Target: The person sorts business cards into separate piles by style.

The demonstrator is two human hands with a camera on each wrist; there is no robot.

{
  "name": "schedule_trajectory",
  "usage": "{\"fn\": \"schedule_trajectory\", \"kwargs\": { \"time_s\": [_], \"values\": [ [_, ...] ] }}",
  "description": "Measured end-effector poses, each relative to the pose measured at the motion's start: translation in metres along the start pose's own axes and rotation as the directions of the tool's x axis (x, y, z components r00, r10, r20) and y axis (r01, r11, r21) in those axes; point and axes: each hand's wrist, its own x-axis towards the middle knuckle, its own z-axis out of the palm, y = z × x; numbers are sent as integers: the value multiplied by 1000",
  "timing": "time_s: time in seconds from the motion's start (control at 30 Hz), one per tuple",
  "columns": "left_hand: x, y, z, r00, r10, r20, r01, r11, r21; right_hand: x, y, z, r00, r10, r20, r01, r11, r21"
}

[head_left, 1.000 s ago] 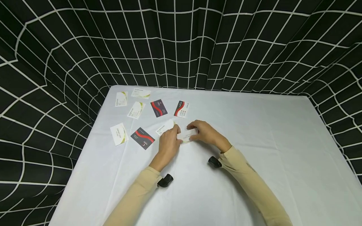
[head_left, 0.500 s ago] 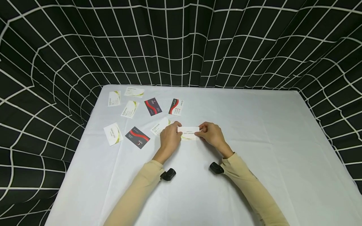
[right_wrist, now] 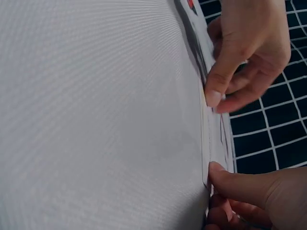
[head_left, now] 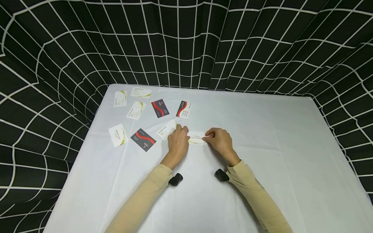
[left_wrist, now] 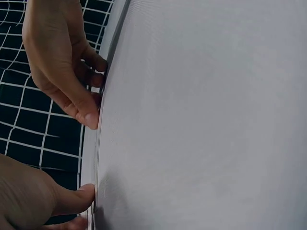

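A white business card [head_left: 196, 138] with a yellow-green curve along its lower edge lies between my two hands, close over the table in the head view. My left hand [head_left: 178, 141] holds the card's left end, its thumb at the edge and its fingers bent over the far side. At the other end, my right hand [head_left: 219, 141] pinches the right edge between thumb and fingertips. Both wrist views show the card almost edge-on, a thin strip with thumbs on its near side. Another white card [head_left: 165, 130] lies just left of my left hand, partly covered by it.
Left on the white tablecloth [head_left: 250, 200] lie several loose cards, among them a dark grey card [head_left: 143, 139], a purple one [head_left: 160, 108] and a red, black and white one [head_left: 184, 109]. A white card [head_left: 118, 135] is at far left. Black gridded curtain [head_left: 186, 45] surrounds the table.
My right hand has gone from spread fingers to pinching the card's right end. The card has straightened and levelled, and my left hand now covers more of its left end.
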Motion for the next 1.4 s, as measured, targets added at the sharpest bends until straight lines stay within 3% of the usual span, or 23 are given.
{"fn": "schedule_trajectory", "kwargs": {
  "time_s": [0.13,0.37,0.43,0.53,0.63,0.77,0.87,1.0,1.17,1.27,1.4],
  "values": [
    [-1,1,0,1000,9,9,-9,999,34,0,0,-2,1000,13,21,-13,1000,-5],
    [-2,-9,-13,1000,8,7,-8,1000,-2,1,-8,-5,998,7,59,-4,999,-54],
    [-3,-17,-20,999,-19,-27,19,1000,22,1,-13,-4,999,-10,42,14,996,-86],
    [-2,-33,-29,992,-103,-75,111,987,117,4,-23,2,998,-61,8,61,990,-123],
    [-2,-46,-34,982,-178,-59,187,957,223,12,-38,12,992,-123,-4,121,976,-179],
    [-5,-55,-35,976,-215,-21,213,937,276,25,-65,28,982,-189,22,187,943,-276],
    [-8,-58,-35,977,-209,-36,211,938,275,34,-88,40,977,-206,59,214,927,-307],
    [-8,-61,-36,981,-188,-50,194,950,245,46,-103,55,974,-196,111,221,931,-289],
    [-4,-67,-36,983,-170,-74,180,970,164,55,-106,66,977,-180,117,204,949,-239],
    [-1,-70,-36,986,-148,-79,154,985,79,58,-104,66,979,-176,105,193,964,-183],
    [0,-74,-37,992,-110,-58,104,988,-110,59,-98,59,979,-186,82,189,981,-40]
  ]
}}
